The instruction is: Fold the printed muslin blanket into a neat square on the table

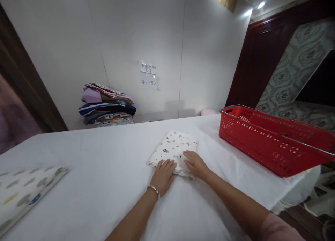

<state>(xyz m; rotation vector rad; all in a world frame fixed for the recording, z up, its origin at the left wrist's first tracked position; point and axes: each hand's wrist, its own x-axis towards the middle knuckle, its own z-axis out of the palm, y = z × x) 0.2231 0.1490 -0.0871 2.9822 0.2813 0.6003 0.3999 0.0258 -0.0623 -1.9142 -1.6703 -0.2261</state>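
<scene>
A folded white cloth with small dark prints point(172, 146) lies flat near the middle of the white-covered table point(104, 157). My left hand point(162, 176), with a silver bracelet at the wrist, rests on the cloth's near left edge, fingers spread. On its near right part lies my right hand point(195, 165), palm down, fingers apart and slightly bent. Neither hand grips the cloth. The two hands are a short distance apart.
A red perforated basket point(261, 143) with metal handles stands on the table's right side. At the left edge lies another patterned cloth point(23, 192). Folded fabrics point(107, 106) are stacked behind the table's far edge, by a wall with paper labels point(148, 82).
</scene>
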